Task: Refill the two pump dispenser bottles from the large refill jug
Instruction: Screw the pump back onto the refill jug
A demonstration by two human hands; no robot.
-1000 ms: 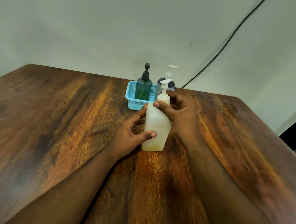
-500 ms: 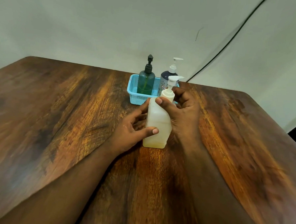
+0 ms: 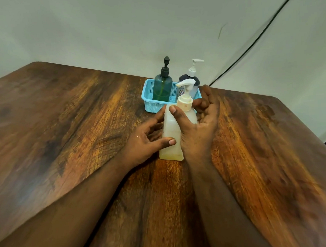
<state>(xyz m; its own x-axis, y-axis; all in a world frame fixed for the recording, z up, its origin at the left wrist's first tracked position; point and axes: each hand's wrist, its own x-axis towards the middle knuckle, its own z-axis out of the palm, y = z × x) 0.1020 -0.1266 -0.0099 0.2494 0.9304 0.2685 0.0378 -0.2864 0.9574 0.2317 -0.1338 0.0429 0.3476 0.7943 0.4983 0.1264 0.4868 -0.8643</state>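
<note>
A translucent white pump bottle (image 3: 172,127) stands on the wooden table (image 3: 73,128), with a thin layer of yellowish liquid at its bottom. My left hand (image 3: 146,139) grips its lower body, thumb across the front. My right hand (image 3: 199,129) lies against its right side with the thumb on the shoulder, while the fingers curl loosely behind the pump collar (image 3: 185,103). The nozzle points left. Behind it, a green pump bottle (image 3: 162,87) and a dark bottle with a white pump (image 3: 191,77) stand in a blue basket (image 3: 152,104). I see no large jug.
The basket sits near the table's far edge, close to the pale wall. A black cable (image 3: 247,50) runs diagonally down the wall to the table behind the basket. Bare wood stretches to the left and right of my arms.
The pump head has turned; its nozzle pointed right before and now points left. My right fingers have loosened from the collar. The bottle stays in place.
</note>
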